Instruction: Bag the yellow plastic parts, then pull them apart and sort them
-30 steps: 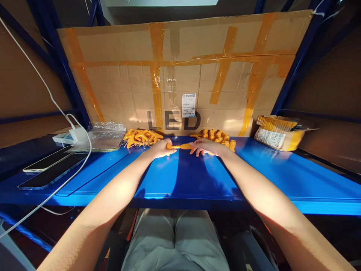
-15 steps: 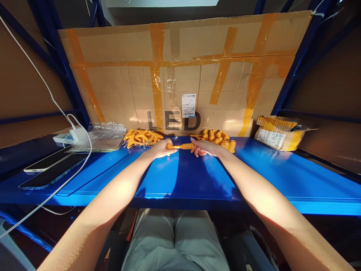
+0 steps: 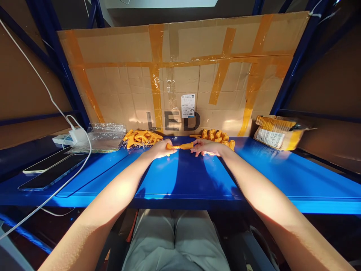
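An orange plastic piece (image 3: pixel 184 146) spans the gap between my hands, held level just above the blue shelf. It has a thin, screw-like shank on the left and a thicker ribbed sleeve on the right. My left hand (image 3: pixel 161 149) is closed around its left end, partly hiding that end. At the sleeve's right end, my right hand (image 3: pixel 207 147) pinches with thumb and fingertips, the other fingers curled loosely. Behind my left hand lies a pile of orange plastic parts (image 3: pixel 141 137), some with lobed heads. Several upright orange ribbed sleeves (image 3: pixel 217 135) stand behind my right hand.
The blue shelf (image 3: pixel 163 180) is backed by a taped cardboard sheet (image 3: pixel 126 90). On the left are two phones (image 3: pixel 53 173), a white charger (image 3: pixel 79 135) with a cable, and a clear plastic bag (image 3: pixel 105 137). An opened package (image 3: pixel 278 133) sits at the right.
My right hand has shifted slightly to the right and its fingers have loosened a little at the sleeve's end. My left hand holds the same place.
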### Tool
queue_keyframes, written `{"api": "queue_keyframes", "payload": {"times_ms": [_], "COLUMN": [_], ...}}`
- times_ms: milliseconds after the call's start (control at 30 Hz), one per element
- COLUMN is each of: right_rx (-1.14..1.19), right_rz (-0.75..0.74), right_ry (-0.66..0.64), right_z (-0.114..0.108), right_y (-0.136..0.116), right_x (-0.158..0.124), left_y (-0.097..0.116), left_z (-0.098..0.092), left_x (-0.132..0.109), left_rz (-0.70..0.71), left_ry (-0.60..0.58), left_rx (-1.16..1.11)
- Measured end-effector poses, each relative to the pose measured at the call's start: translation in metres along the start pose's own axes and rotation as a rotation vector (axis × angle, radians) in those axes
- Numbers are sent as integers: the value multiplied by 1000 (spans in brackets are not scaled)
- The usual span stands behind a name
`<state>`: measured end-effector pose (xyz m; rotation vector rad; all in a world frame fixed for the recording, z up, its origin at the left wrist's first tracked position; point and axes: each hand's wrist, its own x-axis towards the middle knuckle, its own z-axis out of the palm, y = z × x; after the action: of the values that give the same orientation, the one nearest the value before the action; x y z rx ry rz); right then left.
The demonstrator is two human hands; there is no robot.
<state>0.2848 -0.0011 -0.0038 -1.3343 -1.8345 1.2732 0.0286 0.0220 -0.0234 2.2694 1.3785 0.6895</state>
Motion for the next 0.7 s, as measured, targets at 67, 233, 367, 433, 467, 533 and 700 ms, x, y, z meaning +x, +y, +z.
{"api": "queue_keyframes", "payload": {"times_ms": [67, 233, 367, 433, 467, 533, 700], "right_rx": [11, 11, 17, 18, 19, 18, 6], "right_rz": [-9, 17, 42, 47, 46, 37, 24], "right_ry": [-9, 11, 35, 35, 34, 31, 10], "right_z": [0, 1, 3, 4, 4, 4, 3], "right_y": [2, 0, -2, -2, -3, -3, -1], "right_x": [1, 0, -2, -3, -3, -4, -2], "left_y": [0, -3, -4, -5, -5, -5, -3], "left_z": [0, 0, 1, 1, 1, 0, -1], "left_x": [0, 1, 2, 2, 2, 2, 0], "left_rz": [2, 4, 7, 7, 7, 7, 5], "left_ry": [-7, -10, -10, -16, -18, -16, -27], "left_rx": [-11, 3, -4, -7, -6, 2, 1]}}
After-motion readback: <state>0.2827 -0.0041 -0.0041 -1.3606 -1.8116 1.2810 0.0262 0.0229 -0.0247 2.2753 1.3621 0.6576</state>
